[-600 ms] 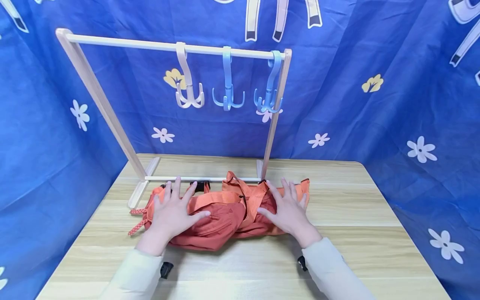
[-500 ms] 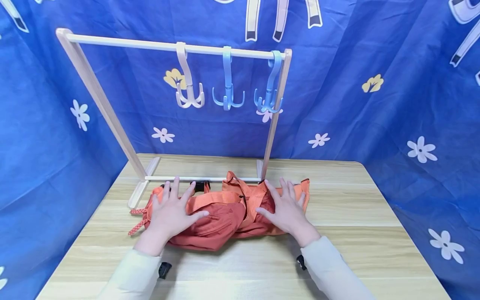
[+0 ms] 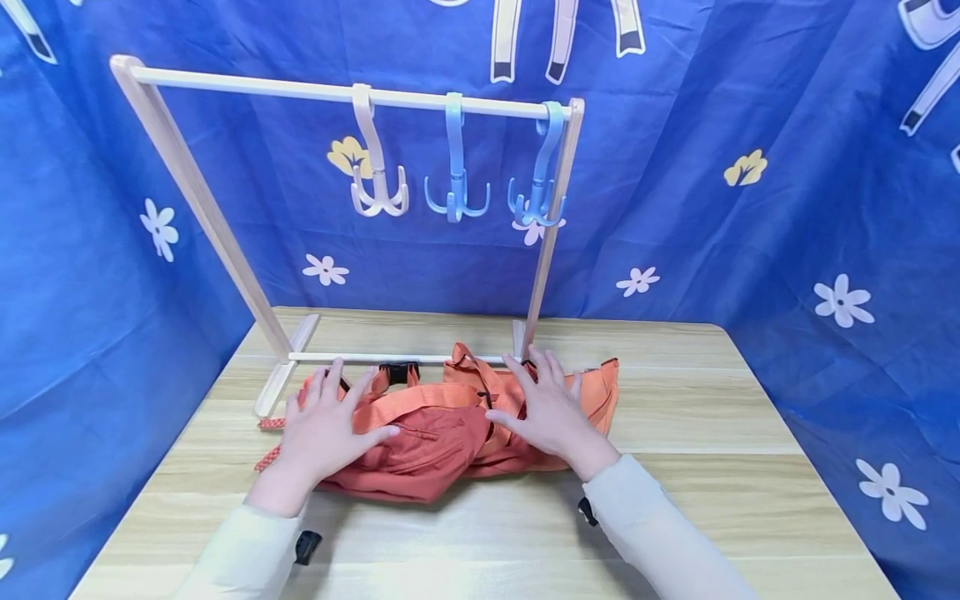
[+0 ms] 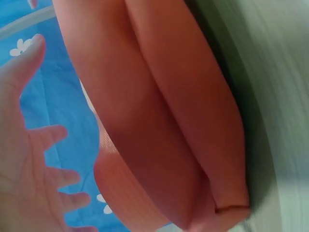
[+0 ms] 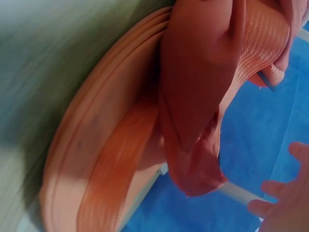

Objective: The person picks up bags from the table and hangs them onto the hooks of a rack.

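Note:
A red-orange fabric bag (image 3: 438, 454) with orange webbing straps lies crumpled on the wooden table, shown close up in both wrist views. Over its left end my left hand (image 3: 322, 435) is spread, palm down, with fingers apart. My right hand (image 3: 551, 415) is likewise spread over the bag's right half. In the left wrist view, the left fingers (image 4: 53, 137) show beside the bag with a gap between. The right wrist view has the right fingers (image 5: 274, 189) apart from the fabric too. A black buckle (image 3: 399, 372) sits at the bag's back edge, and braided cords (image 3: 267, 457) stick out at its left.
Behind the bag stands a wooden rack (image 3: 213, 225). From its top bar hang a white hook (image 3: 378, 196), a blue hook (image 3: 456, 196) and a second blue hook (image 3: 538, 196). The table (image 3: 697, 467) extends to the right. Blue patterned cloth (image 3: 667, 167) surrounds it.
Both hands have shifted a little to the left above the bag, fingers still spread. The bag and the rack stay where they were.

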Demonstrator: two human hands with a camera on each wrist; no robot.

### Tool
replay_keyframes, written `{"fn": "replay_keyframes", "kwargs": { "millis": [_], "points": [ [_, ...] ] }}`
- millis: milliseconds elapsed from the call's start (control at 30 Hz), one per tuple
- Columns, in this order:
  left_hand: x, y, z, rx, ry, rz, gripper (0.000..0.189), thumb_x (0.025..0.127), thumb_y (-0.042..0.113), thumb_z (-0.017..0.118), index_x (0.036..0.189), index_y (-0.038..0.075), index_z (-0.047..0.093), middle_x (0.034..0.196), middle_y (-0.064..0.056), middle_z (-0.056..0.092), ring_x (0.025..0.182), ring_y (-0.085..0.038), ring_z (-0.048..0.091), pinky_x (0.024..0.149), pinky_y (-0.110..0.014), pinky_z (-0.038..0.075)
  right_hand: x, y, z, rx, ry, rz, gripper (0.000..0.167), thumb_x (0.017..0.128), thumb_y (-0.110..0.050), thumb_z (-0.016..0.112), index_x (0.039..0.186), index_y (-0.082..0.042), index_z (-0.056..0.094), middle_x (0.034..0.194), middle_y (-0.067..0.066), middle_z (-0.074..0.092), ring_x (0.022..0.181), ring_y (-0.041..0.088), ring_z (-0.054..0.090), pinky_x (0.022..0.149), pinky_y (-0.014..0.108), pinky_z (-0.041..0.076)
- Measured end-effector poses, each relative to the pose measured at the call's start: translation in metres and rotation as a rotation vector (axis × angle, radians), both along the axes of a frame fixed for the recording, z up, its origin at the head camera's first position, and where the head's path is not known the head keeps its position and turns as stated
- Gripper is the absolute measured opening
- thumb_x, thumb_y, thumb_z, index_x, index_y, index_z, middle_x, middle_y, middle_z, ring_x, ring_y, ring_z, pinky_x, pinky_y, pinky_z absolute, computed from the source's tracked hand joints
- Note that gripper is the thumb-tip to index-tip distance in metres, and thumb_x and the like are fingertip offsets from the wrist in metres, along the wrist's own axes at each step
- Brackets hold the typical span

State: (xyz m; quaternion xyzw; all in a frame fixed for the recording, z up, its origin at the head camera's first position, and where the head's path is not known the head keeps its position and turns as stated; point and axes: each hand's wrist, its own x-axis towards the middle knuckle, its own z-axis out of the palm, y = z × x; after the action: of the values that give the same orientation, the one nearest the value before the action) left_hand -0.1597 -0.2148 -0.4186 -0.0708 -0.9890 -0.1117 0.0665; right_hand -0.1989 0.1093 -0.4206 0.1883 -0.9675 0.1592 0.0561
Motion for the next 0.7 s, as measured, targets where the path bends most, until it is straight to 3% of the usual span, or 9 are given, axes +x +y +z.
{"fn": "replay_keyframes", "kwargs": {
  "millis": [333,533,700],
  "points": [
    [0.002,-0.011,0.005,-0.004,-0.002,-0.017,0.097,0.074,0.075,0.058,0.147,0.014,0.037,0.152,-0.028,0.014,0.133,-0.052,0.016,0.097,-0.071,0.011,-0.002,-0.018,0.006,0.040,0.013,0.070,0.086,0.081,-0.076,0.047,0.152,-0.037,0.019,0.155,0.013,0.017,0.140,0.037,0.014,0.098,0.072,0.013],
    [0.004,-0.020,0.004,-0.007,0.027,-0.031,0.096,0.073,0.075,0.059,0.144,0.012,0.041,0.149,-0.027,0.022,0.133,-0.048,0.021,0.094,-0.070,0.020,-0.004,-0.030,0.010,0.013,0.000,0.112,0.085,0.080,-0.075,0.050,0.151,-0.036,0.024,0.153,0.013,0.022,0.140,0.032,0.018,0.100,0.070,0.013],
    [0.005,-0.025,0.003,0.009,0.044,-0.057,0.093,0.075,0.071,0.062,0.143,0.010,0.042,0.145,-0.028,0.028,0.133,-0.046,0.023,0.095,-0.069,0.020,-0.005,-0.040,0.012,0.009,-0.020,0.151,0.087,0.079,-0.077,0.048,0.151,-0.034,0.024,0.151,0.011,0.025,0.139,0.029,0.020,0.103,0.066,0.013]
  ]
}}
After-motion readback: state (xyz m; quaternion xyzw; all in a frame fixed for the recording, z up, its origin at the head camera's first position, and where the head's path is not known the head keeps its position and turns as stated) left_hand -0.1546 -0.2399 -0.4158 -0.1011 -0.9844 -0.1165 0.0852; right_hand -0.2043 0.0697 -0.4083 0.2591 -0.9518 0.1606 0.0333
